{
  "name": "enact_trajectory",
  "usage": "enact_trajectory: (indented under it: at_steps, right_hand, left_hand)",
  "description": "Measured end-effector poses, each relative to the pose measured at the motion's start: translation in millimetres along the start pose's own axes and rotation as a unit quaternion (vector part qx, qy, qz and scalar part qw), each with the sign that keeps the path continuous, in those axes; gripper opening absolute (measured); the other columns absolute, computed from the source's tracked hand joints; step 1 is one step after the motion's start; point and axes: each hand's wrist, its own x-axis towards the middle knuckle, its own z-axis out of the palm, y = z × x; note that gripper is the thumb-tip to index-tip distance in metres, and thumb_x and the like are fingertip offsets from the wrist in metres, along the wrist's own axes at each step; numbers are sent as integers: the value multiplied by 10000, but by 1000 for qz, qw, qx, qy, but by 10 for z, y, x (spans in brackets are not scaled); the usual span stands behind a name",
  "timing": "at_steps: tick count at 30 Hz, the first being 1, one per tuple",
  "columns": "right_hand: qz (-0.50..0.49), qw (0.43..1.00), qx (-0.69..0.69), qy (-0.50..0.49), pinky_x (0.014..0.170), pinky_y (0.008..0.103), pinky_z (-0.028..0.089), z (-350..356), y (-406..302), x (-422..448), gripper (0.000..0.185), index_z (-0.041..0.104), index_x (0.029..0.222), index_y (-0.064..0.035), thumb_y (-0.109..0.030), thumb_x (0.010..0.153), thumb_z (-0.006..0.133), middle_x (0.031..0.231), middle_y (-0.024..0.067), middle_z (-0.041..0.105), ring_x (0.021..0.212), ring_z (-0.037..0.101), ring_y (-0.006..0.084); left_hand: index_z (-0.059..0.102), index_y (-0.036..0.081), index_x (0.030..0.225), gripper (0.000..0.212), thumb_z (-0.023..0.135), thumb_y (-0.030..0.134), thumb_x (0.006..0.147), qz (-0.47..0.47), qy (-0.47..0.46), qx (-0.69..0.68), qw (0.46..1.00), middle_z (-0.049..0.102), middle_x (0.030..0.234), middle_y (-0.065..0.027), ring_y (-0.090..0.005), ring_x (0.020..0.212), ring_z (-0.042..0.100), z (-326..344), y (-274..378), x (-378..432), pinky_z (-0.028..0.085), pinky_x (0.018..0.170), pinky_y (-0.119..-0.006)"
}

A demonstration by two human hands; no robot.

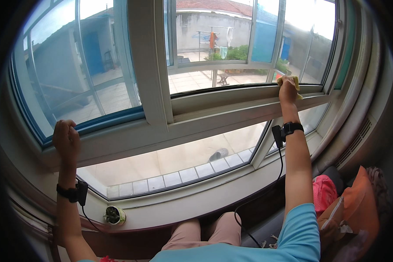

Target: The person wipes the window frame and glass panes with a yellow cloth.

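My right hand [288, 90] holds a yellow cloth [296, 85] against the lower right part of the white window frame [222, 105], just under the glass pane [213, 36]. The cloth sticks out on both sides of my fingers. My left hand [65, 139] is curled at the lower left corner of the other pane [95, 65], by its blue-edged sash; I see no object in it, and how it touches the frame is partly hidden. Both wrists wear black bands with small devices and cables.
A small potted plant [114, 215] stands on the white windowsill [170, 209], below my left hand. At the lower right lie an orange cushion or bag [360, 203] and a pink cloth [324, 193]. A black cable [237, 213] hangs across the sill's edge. Outside are a grey clog and a drying rack.
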Motion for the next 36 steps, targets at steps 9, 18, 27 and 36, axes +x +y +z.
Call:
enact_trajectory:
  at_steps: [9, 18, 27, 36]
  right_hand:
    - [-164, 978, 126, 4, 750, 379, 509, -471, -2076, -524, 126, 559, 912, -91, -153, 824, 624, 935, 76, 580, 904, 594, 280]
    - [-300, 912, 271, -62, 829, 357, 475, -632, -2823, -814, 166, 598, 917, -80, -16, 765, 587, 945, 64, 561, 946, 549, 253]
    - [-160, 972, 171, 3, 748, 385, 498, -562, -2392, -488, 169, 591, 914, -87, -73, 752, 640, 940, 72, 554, 910, 573, 272]
    - [-214, 911, 353, -3, 742, 360, 496, -602, -3035, -525, 128, 628, 917, -86, -87, 789, 635, 915, 70, 576, 878, 591, 251]
  left_hand:
    - [500, 42, 797, 77, 439, -6, 793, 11, 7, 7, 1000, 476, 695, -113, -255, 615, 499, -13, -1, -31, 410, 552, -312]
    - [504, 47, 792, 84, 447, -10, 770, 15, 21, -8, 1000, 486, 704, -108, -257, 634, 515, -9, 9, 8, 428, 570, -326]
    - [497, 48, 784, 74, 449, -5, 764, -6, 0, -1, 1000, 498, 701, -102, -267, 636, 522, -19, 59, 33, 431, 572, -340]
    - [493, 46, 781, 66, 442, 4, 782, 11, 4, 13, 1000, 483, 693, -111, -268, 618, 508, -26, 53, 35, 413, 551, -330]
